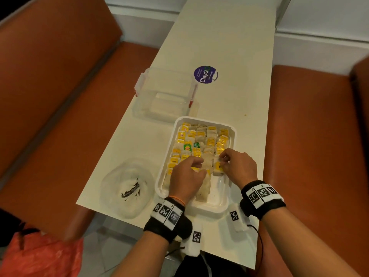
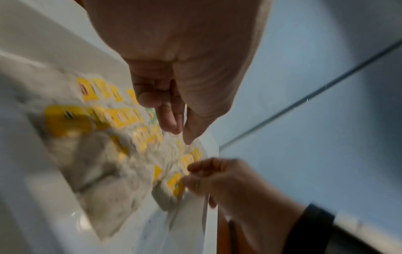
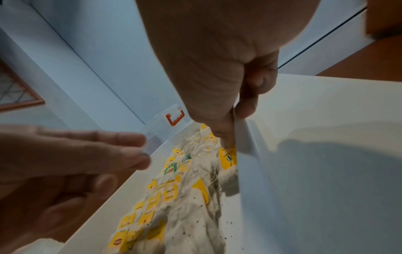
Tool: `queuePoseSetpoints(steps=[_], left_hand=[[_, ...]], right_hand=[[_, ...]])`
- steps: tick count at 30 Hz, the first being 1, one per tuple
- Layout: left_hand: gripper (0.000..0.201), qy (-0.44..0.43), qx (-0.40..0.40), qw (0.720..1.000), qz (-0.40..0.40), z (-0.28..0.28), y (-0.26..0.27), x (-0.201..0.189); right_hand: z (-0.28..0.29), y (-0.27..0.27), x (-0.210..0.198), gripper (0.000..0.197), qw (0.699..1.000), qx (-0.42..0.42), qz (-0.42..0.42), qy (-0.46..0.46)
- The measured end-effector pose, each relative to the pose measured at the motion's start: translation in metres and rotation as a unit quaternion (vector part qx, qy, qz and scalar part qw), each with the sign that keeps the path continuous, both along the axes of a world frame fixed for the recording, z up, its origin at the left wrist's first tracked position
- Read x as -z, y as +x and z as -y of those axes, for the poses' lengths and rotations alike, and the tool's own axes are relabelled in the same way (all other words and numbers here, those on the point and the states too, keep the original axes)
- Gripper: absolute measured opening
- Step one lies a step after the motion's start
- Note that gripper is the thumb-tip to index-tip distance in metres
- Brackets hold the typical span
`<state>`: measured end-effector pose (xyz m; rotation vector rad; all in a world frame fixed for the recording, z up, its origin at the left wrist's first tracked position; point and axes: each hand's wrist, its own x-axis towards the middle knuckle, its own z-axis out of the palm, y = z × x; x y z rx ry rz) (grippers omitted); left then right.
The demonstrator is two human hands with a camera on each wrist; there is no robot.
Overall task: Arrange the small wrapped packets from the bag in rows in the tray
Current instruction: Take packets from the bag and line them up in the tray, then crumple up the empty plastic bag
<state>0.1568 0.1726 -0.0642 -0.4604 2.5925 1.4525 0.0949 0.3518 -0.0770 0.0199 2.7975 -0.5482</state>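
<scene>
Currently, a packet (image 1: 218, 167) is pinched by the right hand (image 1: 240, 166) at the row's near end, presumably for alignment. Neighbouring packets are steadied by the loosely curled left hand (image 1: 186, 177). Rows nearly fill the tray (image 1: 211, 206); the bag (image 1: 127, 186) lies left, seemingly emptied.

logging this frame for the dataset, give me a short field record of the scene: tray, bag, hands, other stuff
tray: white, on the table, mostly filled with rows of packets; near end part bare
bag: clear plastic, left of the tray, looks nearly empty
left hand: over the near rows, fingers curled on packets
right hand: pinches a yellow-tagged packet at the right row
other: clear lidded box beyond the tray
</scene>
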Motion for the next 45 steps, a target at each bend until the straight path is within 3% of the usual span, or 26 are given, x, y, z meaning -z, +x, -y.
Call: queuePoseSetpoints(steps=[4, 7, 10, 12, 14, 16, 17, 18, 21, 22, 26, 30, 31, 33, 35, 38, 39, 42, 45], left_hand=[[0.022, 0.015, -0.055, 0.998, -0.036, 0.044, 0.027, -0.017], [0.021, -0.023, -0.124, 0.991, -0.051, 0.089, 0.052, -0.020], [0.030, -0.152, -0.193, 0.969, -0.039, 0.139, 0.076, -0.013], [0.051, -0.241, -0.231, 0.942, 0.027, 0.168, 0.087, -0.005], [0.081, -0.206, -0.284, 0.931, 0.102, 0.190, 0.094, 0.005], [0.107, -0.079, -0.340, 0.927, 0.134, 0.203, 0.099, 0.015], [0.108, -0.032, -0.353, 0.925, 0.140, 0.206, 0.101, 0.019], [0.098, -0.006, -0.354, 0.924, 0.144, 0.208, 0.103, 0.020], [0.029, 0.000, -0.351, 0.924, 0.151, 0.209, 0.110, 0.023], [0.020, 0.014, -0.361, 0.921, 0.146, 0.210, 0.113, 0.024], [0.027, 0.115, -0.407, 0.897, 0.128, 0.214, 0.127, 0.024], [0.032, 0.164, -0.447, 0.874, 0.100, 0.213, 0.136, 0.013], [0.035, 0.176, -0.439, 0.877, 0.088, 0.209, 0.137, 0.007], [0.048, 0.180, -0.367, 0.910, 0.073, 0.199, 0.142, -0.005], [0.072, 0.170, -0.247, 0.952, 0.067, 0.185, 0.147, -0.015], [0.112, 0.126, -0.124, 0.981, 0.084, 0.162, 0.147, -0.017], [0.109, 0.103, -0.109, 0.986, 0.068, 0.154, 0.146, -0.016], [0.049, 0.005, -0.108, 0.994, 0.009, 0.132, 0.137, -0.015], [0.032, 0.005, -0.144, 0.989, 0.041, 0.126, 0.137, -0.018]], right_hand=[[0.004, 0.005, -0.007, 0.024, 1.000, 0.000, -0.023, 0.003], [0.015, 0.011, -0.024, 0.024, 0.999, -0.002, -0.037, -0.036], [0.041, 0.019, -0.042, 0.026, 0.993, -0.036, -0.031, -0.107], [0.067, 0.027, -0.048, 0.028, 0.986, -0.082, -0.017, -0.143], [0.097, 0.039, -0.048, 0.031, 0.977, -0.134, -0.010, -0.162], [0.131, 0.051, -0.047, 0.032, 0.966, -0.183, -0.016, -0.184], [0.148, 0.056, -0.047, 0.033, 0.959, -0.206, -0.020, -0.191], [0.166, 0.059, -0.045, 0.037, 0.954, -0.231, -0.020, -0.189], [0.212, 0.057, -0.037, 0.054, 0.950, -0.288, 0.001, -0.122], [0.225, 0.055, -0.034, 0.058, 0.951, -0.293, 0.018, -0.095], [0.255, 0.057, -0.025, 0.054, 0.950, -0.301, 0.079, -0.012], [0.256, 0.061, -0.022, 0.032, 0.950, -0.291, 0.106, -0.040], [0.253, 0.062, -0.024, 0.024, 0.953, -0.274, 0.111, -0.064], [0.246, 0.064, -0.028, 0.008, 0.959, -0.234, 0.127, -0.101], [0.237, 0.070, -0.037, 0.014, 0.956, -0.214, 0.158, -0.121], [0.220, 0.081, -0.059, 0.023, 0.937, -0.242, 0.206, -0.143], [0.213, 0.085, -0.067, 0.030, 0.925, -0.263, 0.224, -0.159], [0.183, 0.092, -0.082, 0.045, 0.891, -0.304, 0.258, -0.219], [0.145, 0.095, -0.085, 0.067, 0.910, -0.296, 0.175, -0.231]])
